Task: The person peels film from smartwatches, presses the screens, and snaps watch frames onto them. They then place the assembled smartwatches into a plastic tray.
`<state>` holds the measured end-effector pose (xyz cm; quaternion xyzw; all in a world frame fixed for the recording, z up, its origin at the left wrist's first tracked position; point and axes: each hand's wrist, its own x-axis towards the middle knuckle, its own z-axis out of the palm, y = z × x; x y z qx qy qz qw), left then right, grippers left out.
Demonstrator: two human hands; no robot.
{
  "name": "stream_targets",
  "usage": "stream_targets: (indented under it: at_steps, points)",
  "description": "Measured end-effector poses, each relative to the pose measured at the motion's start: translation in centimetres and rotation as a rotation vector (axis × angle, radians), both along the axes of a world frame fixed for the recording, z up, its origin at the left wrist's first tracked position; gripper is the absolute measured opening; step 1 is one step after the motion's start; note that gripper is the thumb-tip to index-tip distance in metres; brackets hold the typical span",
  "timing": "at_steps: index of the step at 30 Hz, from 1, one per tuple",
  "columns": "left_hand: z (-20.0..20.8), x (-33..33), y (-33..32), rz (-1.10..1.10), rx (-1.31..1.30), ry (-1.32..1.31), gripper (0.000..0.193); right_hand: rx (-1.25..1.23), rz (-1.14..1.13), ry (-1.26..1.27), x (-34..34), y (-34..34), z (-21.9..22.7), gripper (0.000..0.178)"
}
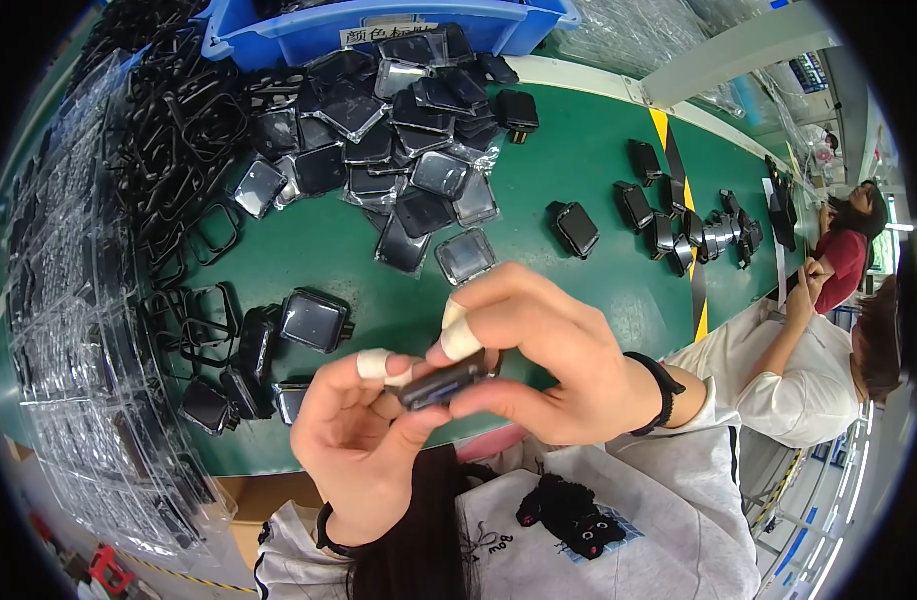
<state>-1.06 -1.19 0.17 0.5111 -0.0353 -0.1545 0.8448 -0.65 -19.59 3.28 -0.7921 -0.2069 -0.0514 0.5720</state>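
Between my two hands is a small black rectangular device (440, 386), like a smartwatch body, seen edge-on and slightly blurred. My left hand (353, 440) pinches its left end with thumb and fingers. My right hand (553, 355) grips the right end, thumb below and fingers above. Pale tape wraps some fingertips on both hands. Just beyond the left hand, a black square device with a glossy face (313, 320) lies on the green table (533, 180). Past the right hand rests a clear-edged square cover (465, 256).
Wrapped dark square covers (393, 130) lie heaped at the back, before a blue bin (478, 32). Black frames (183, 120) and clear plastic trays (73, 300) fill the left. Several black devices (663, 235) sit right, near yellow-black tape (697, 290). Two people (803, 385) sit further right.
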Motion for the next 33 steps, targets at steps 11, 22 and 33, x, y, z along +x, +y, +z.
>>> stream_targets:
  at_steps: [11,22,33]
  points:
    - [-0.2,0.3,-0.1,0.062,0.207,-0.498,0.016,0.100,-0.010,-0.131,-1.0,0.6,-0.6,0.022]
    - [0.6,0.2,-0.6,0.115,0.392,-0.656,0.032,0.243,-0.014,0.225,-2.0,-0.6,0.4,0.032]
    - [1.2,-0.4,-2.5,0.186,0.530,-0.771,0.038,-0.169,-0.156,-0.250,-2.9,-0.3,-0.6,0.009]
